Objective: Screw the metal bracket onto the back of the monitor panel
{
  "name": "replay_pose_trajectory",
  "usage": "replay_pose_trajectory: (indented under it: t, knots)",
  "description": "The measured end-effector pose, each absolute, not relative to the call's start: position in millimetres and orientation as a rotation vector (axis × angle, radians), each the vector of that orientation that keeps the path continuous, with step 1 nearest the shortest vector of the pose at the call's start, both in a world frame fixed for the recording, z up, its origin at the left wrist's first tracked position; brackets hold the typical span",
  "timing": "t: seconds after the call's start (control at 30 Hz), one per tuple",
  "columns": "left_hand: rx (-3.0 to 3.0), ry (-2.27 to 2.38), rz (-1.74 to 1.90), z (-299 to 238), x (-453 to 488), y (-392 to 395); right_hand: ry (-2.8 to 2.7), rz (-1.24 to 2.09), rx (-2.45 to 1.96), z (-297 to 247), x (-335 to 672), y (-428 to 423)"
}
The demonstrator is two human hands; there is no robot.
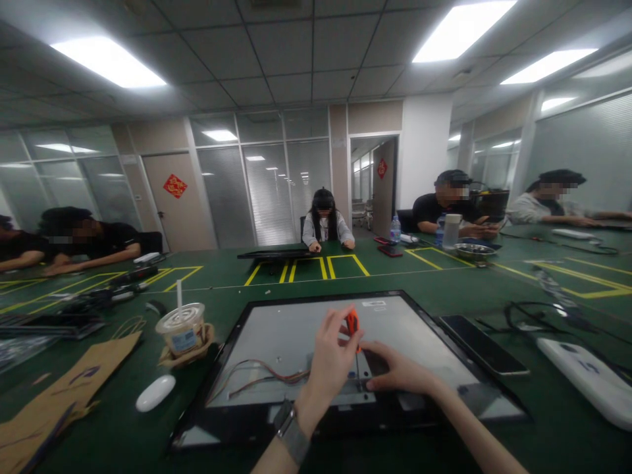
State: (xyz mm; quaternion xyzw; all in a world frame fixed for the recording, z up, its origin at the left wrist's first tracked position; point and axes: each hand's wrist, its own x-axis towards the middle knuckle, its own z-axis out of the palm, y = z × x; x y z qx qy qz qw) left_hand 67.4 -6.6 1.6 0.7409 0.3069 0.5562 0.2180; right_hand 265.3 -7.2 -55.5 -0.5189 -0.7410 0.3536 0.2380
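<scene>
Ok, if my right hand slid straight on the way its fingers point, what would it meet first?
Probably the left hand, which holds the orange screwdriver just past your right hand on the monitor panel; depth is unclear.

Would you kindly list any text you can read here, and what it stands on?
Nothing reads clearly.
Red door sign: character blurred.
Cup label: too small.
Panel sticker: too small.
Paper bag print: blurred.

Left grip point(330, 359) raised, fingers pinched closed, right grip point(395, 376) flat, palm down
</scene>
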Motion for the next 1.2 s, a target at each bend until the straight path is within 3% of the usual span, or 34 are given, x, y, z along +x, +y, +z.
replay_pose_trajectory:
  t: [0.93, 1.2]
  knots:
    - [2.08, 0.643, 1.524, -3.7, 61.4, -6.1, -2.032, 0.986, -1.352, -55.4, 265.4, -7.6]
    - [1.677, 0.513, 1.255, 4.0, 56.9, -6.2, -2.011, 0.965, -1.439, -62.9, 268.5, -4.5]
